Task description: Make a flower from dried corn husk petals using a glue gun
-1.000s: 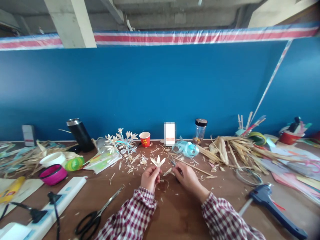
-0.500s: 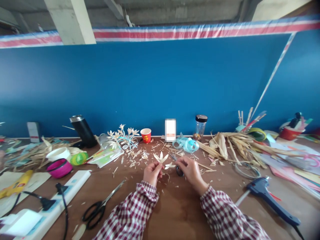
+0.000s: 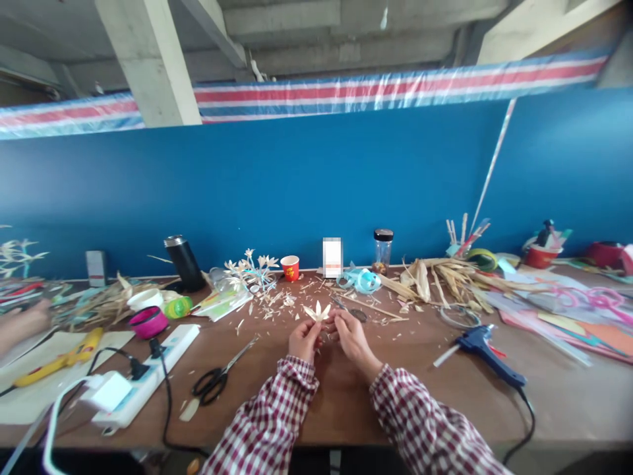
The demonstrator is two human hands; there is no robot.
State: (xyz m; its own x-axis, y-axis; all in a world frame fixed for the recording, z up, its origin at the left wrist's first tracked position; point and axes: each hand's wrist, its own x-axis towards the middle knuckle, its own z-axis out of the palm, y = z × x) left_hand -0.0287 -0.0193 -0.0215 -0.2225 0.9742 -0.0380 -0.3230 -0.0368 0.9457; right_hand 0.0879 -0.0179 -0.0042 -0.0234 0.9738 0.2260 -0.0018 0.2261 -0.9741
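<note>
My left hand (image 3: 304,340) pinches a pale flower (image 3: 317,313) from below, its pointed petals spread upward; they look like dried corn husk. Close against the flower's right side, my right hand (image 3: 352,335) has its fingers pressed together; whatever is between them is hidden. Just beyond the right hand a small pair of dark-handled scissors (image 3: 357,315) lies on the table among husk scraps (image 3: 277,300). Larger black-handled scissors (image 3: 212,382) rest to the left of my left forearm. A bunch of finished-looking husk flowers (image 3: 252,270) on light-blue stems stands at the back left.
A blue glue gun (image 3: 487,353) lies at right, a white power strip (image 3: 153,376) with cords at left. Along the back are a black flask (image 3: 184,264), red paper cup (image 3: 290,268), blue ribbon (image 3: 363,280), lidded jar (image 3: 382,251) and husks (image 3: 435,280). Another person's hand (image 3: 24,326) shows far left.
My right hand has moved left, away from the small scissors, to the flower in my left hand. The view has tilted up and shifted, bringing another person's hand further into sight.
</note>
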